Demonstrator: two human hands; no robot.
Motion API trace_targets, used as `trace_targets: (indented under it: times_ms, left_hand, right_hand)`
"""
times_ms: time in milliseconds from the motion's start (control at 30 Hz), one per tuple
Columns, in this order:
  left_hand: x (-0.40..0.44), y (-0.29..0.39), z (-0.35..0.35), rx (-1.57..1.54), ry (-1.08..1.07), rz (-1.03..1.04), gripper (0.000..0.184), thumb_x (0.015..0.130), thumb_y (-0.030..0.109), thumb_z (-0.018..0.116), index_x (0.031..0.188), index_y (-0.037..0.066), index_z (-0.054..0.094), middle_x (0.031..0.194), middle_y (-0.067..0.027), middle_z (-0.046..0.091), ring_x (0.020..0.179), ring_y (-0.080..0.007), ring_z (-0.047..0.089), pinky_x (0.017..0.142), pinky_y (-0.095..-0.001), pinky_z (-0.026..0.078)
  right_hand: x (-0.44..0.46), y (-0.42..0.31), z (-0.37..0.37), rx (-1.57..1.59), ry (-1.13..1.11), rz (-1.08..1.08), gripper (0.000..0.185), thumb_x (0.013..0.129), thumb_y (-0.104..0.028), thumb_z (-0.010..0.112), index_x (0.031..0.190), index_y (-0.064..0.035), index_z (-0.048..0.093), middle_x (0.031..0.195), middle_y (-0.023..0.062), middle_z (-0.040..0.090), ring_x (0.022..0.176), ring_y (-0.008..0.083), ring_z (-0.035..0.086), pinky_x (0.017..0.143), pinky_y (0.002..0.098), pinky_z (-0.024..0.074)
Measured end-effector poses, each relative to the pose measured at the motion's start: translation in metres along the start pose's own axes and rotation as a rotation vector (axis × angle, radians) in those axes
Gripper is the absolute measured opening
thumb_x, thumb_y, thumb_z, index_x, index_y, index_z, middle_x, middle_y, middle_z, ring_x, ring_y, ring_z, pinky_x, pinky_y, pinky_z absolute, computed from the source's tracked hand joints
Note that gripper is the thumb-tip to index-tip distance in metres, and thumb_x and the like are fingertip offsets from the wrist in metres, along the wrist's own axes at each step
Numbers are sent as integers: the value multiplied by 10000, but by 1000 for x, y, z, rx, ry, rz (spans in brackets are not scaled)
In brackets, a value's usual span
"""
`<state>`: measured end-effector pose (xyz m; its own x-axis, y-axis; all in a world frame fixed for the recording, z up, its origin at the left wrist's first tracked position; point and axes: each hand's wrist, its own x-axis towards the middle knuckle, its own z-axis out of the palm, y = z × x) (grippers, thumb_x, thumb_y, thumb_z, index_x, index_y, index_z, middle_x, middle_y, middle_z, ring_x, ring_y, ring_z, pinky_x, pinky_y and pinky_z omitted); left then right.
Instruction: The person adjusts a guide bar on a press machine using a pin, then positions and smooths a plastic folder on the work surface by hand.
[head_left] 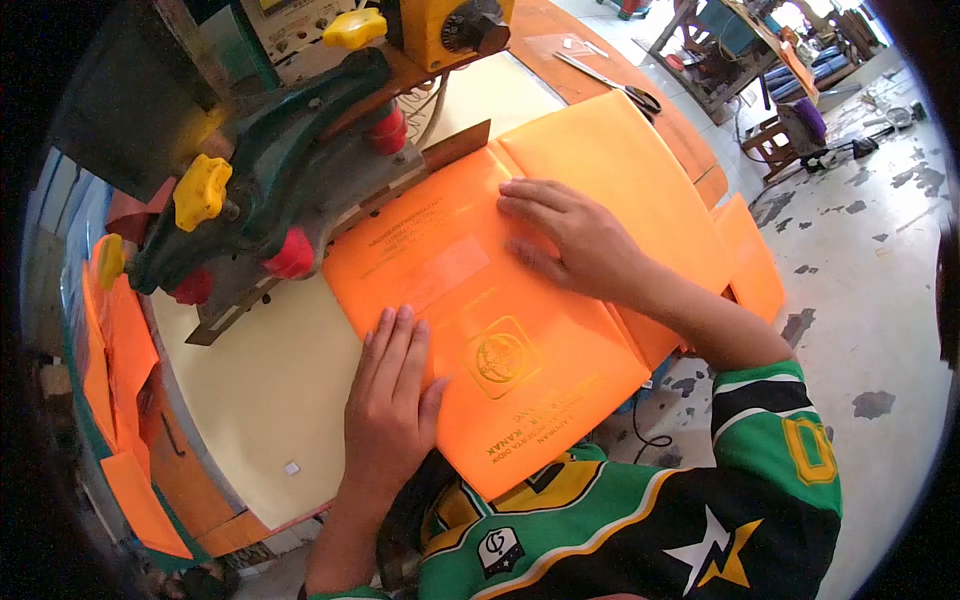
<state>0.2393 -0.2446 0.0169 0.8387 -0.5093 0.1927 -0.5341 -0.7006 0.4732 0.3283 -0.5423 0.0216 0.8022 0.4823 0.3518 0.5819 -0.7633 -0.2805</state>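
Observation:
An orange folder (pixel 450 330) with gold printing and a round gold emblem lies opened out, its far edge against the metal bar (pixel 240 312) of a green press (pixel 290 150). My left hand (pixel 395 385) rests flat at the folder's left edge, fingers stretched and close to one another. Over the upper part of the cover is my right hand (pixel 570 235), fingers extended and thumb apart, slightly blurred. A clear rectangular patch (pixel 448 270) shows on the cover between the hands. Neither hand grips anything visible.
Yellow knobs (pixel 202 192) and red knobs (pixel 290 255) stand out on the press. Scissors (pixel 610 85) lie at the back of the table. Orange sheets (pixel 130 400) hang at the left; more orange material (pixel 752 262) is at the right. A stool (pixel 790 140) stands on the floor beyond.

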Motion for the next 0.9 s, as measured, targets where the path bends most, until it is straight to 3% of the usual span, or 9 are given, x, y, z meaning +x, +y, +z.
trace_targets:
  times_ms: [67,200,333,533,900]
  left_hand:
    - [-5,5,-1,12,-19,-27,503,1004,167,606,1451,-48,521,1550,-241,472,1471,-423,412,1221,-518,337]
    - [-14,5,3,2,-3,-40,508,1002,161,608,1459,-39,514,1560,-237,461,1474,-419,408,1221,-519,336]
    - [-13,7,2,-40,20,-43,505,999,156,612,1457,-33,517,1553,-231,471,1472,-409,414,1221,-514,336]
    - [-16,4,6,-34,60,-32,503,989,154,629,1450,-21,530,1543,-213,492,1468,-384,431,1223,-503,336]
    - [-18,3,10,-20,76,2,475,976,141,644,1420,-7,564,1529,-172,516,1454,-342,458,1223,-487,345]
  right_hand:
    - [-9,-12,-4,38,-99,89,470,971,-267,701,1353,-8,614,1490,177,542,1401,355,501,1155,441,428]
    - [-20,-31,1,40,-105,104,519,1000,-318,633,1379,33,578,1513,216,506,1454,373,432,1197,450,383]
    - [-24,-38,6,79,-73,137,514,993,-297,645,1375,41,580,1509,216,514,1457,368,434,1200,451,379]
    - [-22,-44,6,63,-10,117,410,950,-153,702,1313,26,638,1416,207,601,1373,366,540,1139,438,456]
    - [-21,-45,8,61,-23,130,394,953,-135,696,1308,28,647,1417,208,607,1378,363,539,1141,437,452]
